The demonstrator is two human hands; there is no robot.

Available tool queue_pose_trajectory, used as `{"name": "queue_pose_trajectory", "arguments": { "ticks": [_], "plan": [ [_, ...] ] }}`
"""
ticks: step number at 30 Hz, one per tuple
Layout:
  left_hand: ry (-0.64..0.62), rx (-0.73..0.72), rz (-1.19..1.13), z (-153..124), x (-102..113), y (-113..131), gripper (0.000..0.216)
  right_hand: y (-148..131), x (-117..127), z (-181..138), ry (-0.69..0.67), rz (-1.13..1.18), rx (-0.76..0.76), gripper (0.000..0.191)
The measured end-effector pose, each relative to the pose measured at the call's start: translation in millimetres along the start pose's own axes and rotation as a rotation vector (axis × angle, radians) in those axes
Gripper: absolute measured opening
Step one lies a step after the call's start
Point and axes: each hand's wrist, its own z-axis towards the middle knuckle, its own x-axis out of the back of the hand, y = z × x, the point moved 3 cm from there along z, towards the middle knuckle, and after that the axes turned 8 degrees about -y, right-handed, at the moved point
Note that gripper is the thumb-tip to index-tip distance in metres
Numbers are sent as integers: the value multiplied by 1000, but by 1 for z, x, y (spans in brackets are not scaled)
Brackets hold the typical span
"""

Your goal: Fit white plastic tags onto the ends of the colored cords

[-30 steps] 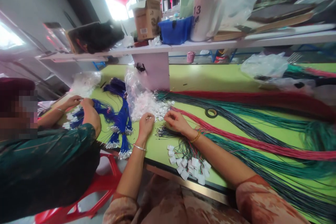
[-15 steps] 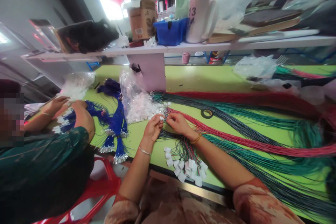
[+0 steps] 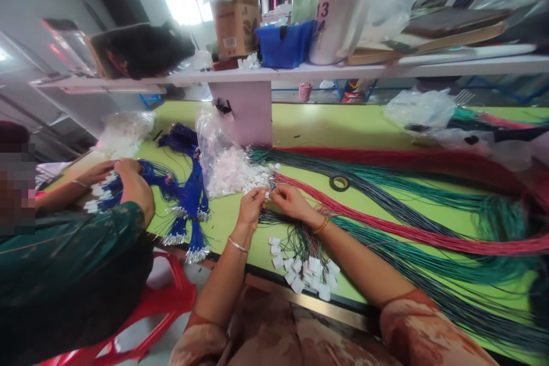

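My left hand (image 3: pixel 252 204) and my right hand (image 3: pixel 288 201) meet fingertip to fingertip over the green table (image 3: pixel 326 126). Both are pinched closed around a small white connector (image 3: pixel 266 194) and thin wire ends; the wires themselves are too fine to sort out. Just behind my hands lies a pile of white plastic connectors (image 3: pixel 234 174) spilling from a clear bag. Below my wrists sits a bunch of short wires with white connectors fitted (image 3: pixel 309 271), near the table's front edge.
Long red, green and dark wire bundles (image 3: pixel 407 206) run off to the right. A tape roll (image 3: pixel 339 183) lies among them. A co-worker on the left handles blue wire bundles (image 3: pixel 189 194). A shelf (image 3: pixel 300 74) above carries a carton, a blue bin and a white jug.
My left hand left the connector pile and came across to meet my right hand. Both hands now pinch together at one spot. The view shifted slightly.
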Motion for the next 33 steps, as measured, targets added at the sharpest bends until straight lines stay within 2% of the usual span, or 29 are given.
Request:
{"name": "queue_pose_trajectory", "arguments": {
  "ticks": [5,9,12,16,25,33],
  "plan": [
    [35,-9,68,-2,-1,-2,38,2,-2,-1,16,-139,-38,24],
    [4,104,18,-4,0,-2,34,15,7,7,-53,-180,-21,26],
    [4,165,-23,-3,3,1,29,30,17,12,-37,-341,-117,16],
    [10,197,-29,-2,6,4,26,40,17,12,-115,-494,-170,10],
    [-5,195,-42,-4,4,4,23,41,18,11,-154,-572,-183,14],
    [7,167,-105,-4,3,3,27,28,39,4,-43,-590,-159,15]
  ]
}}
